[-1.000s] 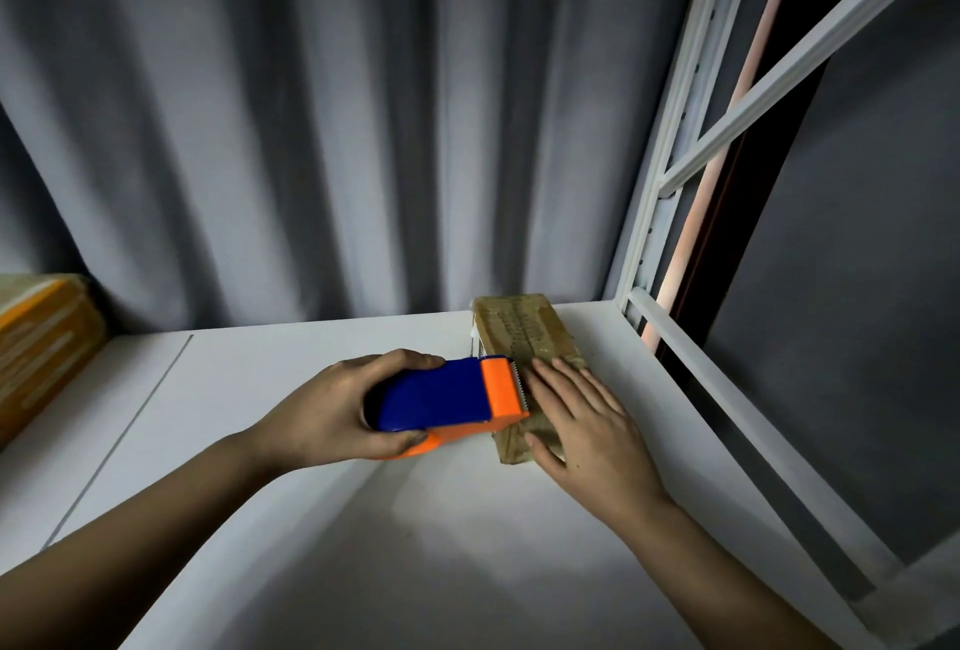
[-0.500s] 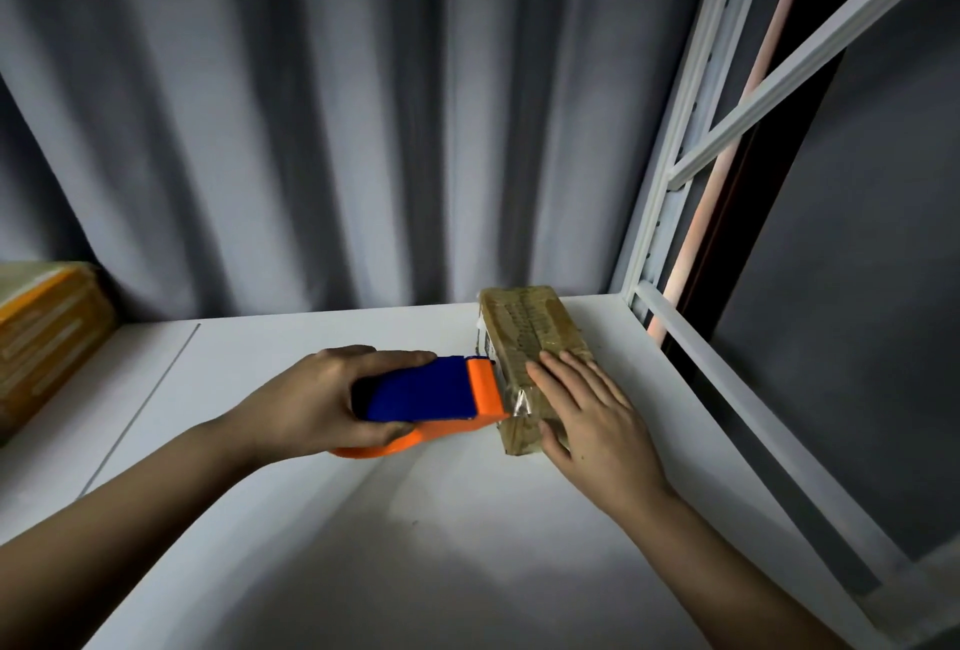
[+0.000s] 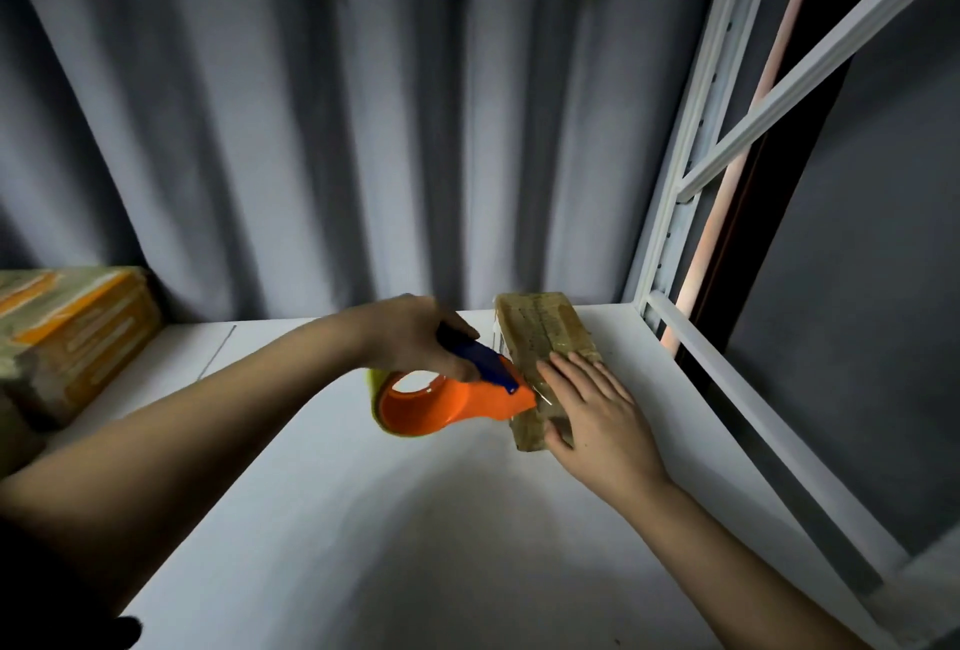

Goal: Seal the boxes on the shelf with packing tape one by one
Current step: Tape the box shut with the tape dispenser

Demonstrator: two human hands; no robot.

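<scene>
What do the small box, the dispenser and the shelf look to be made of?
Box: likely brown cardboard; glossy, probably clear tape over it.
Dispenser: smooth moulded plastic, orange body, blue handle.
Shelf: matte white board, maybe laminate; its frame looks like painted metal with slot holes.

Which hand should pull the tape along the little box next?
The left hand: it already grips the tape dispenser at the box. The right hand lies flat, steadying it.
</scene>
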